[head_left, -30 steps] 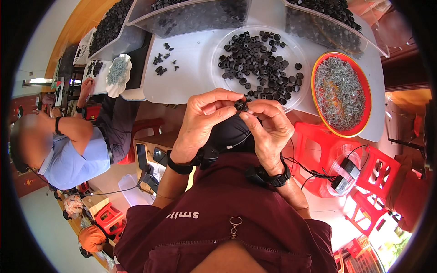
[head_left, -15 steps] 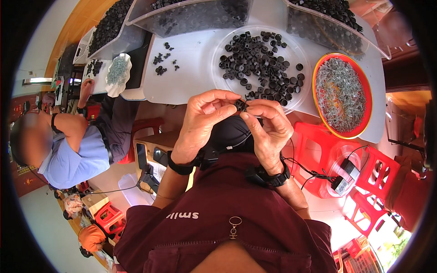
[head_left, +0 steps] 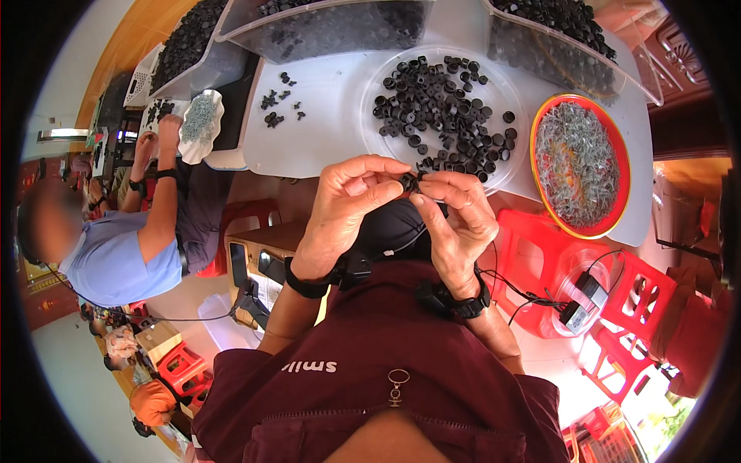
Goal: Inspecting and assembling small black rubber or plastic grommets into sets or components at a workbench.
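Between the fingertips of my left hand [head_left: 351, 202] and my right hand [head_left: 457, 220] is a small black plastic part [head_left: 410, 182]. Both hands pinch it just off the table's near edge; its finer details are hidden by the fingers. Just beyond them lies a clear round tray [head_left: 502, 94] bearing many loose round black caps [head_left: 432, 108]. To its right, a red bowl [head_left: 624, 158] with a yellow rim is full of thin silvery screws or pins [head_left: 575, 147]. Several small black pieces [head_left: 274, 119] sit in little clusters on the table's left part.
Clear bins [head_left: 324, 35] heaped with black parts line the table's [head_left: 309, 150] far side. At left, a co-worker in a blue shirt [head_left: 116, 258] reaches toward a white scalloped dish [head_left: 212, 147] of silvery pieces. Red stools [head_left: 532, 247] and cables [head_left: 525, 292] are at lower right.
My hands stay nearly in place, still pinching the black part, with slight finger movement. The co-worker's raised arm has lowered and stretched toward the table at left.
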`<state>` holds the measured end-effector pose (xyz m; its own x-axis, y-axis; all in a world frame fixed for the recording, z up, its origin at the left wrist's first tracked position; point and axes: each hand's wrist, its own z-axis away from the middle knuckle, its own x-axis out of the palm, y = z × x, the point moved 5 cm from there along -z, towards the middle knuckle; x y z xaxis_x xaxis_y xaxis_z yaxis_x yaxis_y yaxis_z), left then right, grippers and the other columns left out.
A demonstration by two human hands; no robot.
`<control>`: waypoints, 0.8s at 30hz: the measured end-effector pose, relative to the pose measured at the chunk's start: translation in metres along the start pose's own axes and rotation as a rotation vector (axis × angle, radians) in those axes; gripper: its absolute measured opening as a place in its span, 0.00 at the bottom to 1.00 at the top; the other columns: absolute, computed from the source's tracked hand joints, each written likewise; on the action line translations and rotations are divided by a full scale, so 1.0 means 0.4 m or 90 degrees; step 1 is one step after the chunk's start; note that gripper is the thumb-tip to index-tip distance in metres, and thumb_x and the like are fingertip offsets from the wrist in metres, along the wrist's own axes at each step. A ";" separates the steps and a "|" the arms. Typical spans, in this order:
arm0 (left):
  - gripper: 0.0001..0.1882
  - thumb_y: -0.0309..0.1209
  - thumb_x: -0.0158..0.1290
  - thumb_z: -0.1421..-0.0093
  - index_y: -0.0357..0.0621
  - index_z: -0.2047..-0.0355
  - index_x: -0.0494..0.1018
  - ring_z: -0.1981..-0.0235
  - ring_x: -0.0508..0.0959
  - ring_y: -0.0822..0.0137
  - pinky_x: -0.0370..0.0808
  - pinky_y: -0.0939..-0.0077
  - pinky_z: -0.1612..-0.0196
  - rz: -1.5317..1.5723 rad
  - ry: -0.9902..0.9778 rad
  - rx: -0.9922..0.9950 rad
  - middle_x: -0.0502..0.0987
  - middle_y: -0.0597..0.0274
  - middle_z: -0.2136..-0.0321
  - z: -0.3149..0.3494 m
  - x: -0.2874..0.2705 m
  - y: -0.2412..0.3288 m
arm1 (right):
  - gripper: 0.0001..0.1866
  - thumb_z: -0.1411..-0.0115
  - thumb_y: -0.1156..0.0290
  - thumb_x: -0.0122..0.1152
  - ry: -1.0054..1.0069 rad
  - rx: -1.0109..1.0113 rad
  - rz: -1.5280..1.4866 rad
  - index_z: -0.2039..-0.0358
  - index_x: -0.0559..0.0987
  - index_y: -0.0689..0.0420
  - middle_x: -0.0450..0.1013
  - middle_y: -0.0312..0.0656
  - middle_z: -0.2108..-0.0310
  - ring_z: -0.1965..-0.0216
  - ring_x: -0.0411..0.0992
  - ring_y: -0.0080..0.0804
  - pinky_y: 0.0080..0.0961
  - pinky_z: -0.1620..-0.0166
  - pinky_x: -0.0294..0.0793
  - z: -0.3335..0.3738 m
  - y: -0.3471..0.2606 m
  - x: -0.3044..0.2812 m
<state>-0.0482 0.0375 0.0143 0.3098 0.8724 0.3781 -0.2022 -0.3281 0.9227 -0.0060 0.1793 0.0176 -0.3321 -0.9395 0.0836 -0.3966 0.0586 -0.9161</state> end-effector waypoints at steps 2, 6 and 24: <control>0.11 0.16 0.51 0.47 0.32 0.61 0.73 0.63 0.74 0.72 0.72 0.79 0.56 0.000 -0.001 -0.006 0.75 0.57 0.64 0.002 -0.001 -0.002 | 0.09 0.58 0.84 0.64 -0.002 0.004 -0.004 0.73 0.78 0.62 0.74 0.42 0.69 0.68 0.72 0.29 0.21 0.64 0.72 0.002 -0.003 0.001; 0.12 0.16 0.49 0.47 0.31 0.60 0.72 0.62 0.75 0.71 0.71 0.78 0.56 0.010 -0.009 -0.007 0.75 0.56 0.64 0.005 0.006 0.005 | 0.09 0.58 0.84 0.65 0.004 -0.006 -0.006 0.73 0.78 0.62 0.74 0.42 0.69 0.68 0.73 0.29 0.21 0.65 0.73 0.005 -0.006 0.002; 0.09 0.16 0.51 0.47 0.32 0.65 0.76 0.67 0.74 0.73 0.70 0.82 0.61 -0.140 -0.031 -0.040 0.75 0.58 0.69 -0.002 0.015 0.040 | 0.12 0.59 0.84 0.65 -0.057 -0.168 0.202 0.71 0.78 0.61 0.73 0.42 0.70 0.73 0.72 0.30 0.21 0.72 0.73 0.000 -0.057 0.012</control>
<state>-0.0502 0.0376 0.0313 0.3973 0.9011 0.1734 -0.1823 -0.1077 0.9773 0.0013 0.1734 0.0390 -0.4016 -0.8860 -0.2318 -0.4965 0.4233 -0.7579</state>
